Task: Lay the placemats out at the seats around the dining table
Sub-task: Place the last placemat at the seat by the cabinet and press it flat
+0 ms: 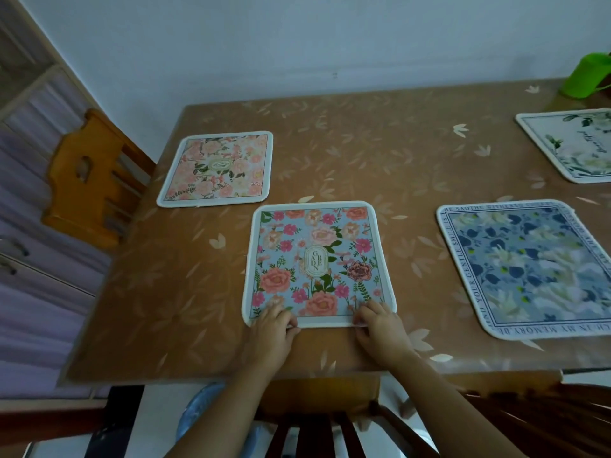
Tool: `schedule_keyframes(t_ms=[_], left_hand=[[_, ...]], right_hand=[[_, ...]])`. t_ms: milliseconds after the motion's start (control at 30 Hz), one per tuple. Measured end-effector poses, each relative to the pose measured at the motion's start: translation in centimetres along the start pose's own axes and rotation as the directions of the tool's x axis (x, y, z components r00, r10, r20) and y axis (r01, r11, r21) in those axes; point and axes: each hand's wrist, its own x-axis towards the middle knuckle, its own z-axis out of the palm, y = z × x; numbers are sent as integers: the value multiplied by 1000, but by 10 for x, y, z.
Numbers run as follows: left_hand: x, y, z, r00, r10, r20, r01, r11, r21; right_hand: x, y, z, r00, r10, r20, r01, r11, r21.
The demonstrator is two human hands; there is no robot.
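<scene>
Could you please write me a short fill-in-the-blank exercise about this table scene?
The left hand and right hand grip the near edge of the placemat lettered ____.
Counting it, the table holds ____ placemats.
The object at the far right corner is coloured ____.
The light wooden chair stands at the table's ____ end.
Missing words: GARDEN; four; green; left.

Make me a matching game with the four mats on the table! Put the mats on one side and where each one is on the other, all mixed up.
Mats:
1. Garden mat
2. pink-flowered mat
3. blue mat with lettered border
4. white mat with green leaves

Places:
a. beside the light wooden chair
b. far right, nearest the green object
c. pinched at its near edge by left hand and right hand
d. near right, untouched

Pairs: 1-c, 2-a, 3-d, 4-b
</scene>
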Motion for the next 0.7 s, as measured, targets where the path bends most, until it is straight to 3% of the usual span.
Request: schedule_keyframes(t_ms=[700], left_hand=[[-25,0,2,999,-34,0,34,997,-68]], right_hand=[[-29,0,6,999,-18,-27,19,999,34]])
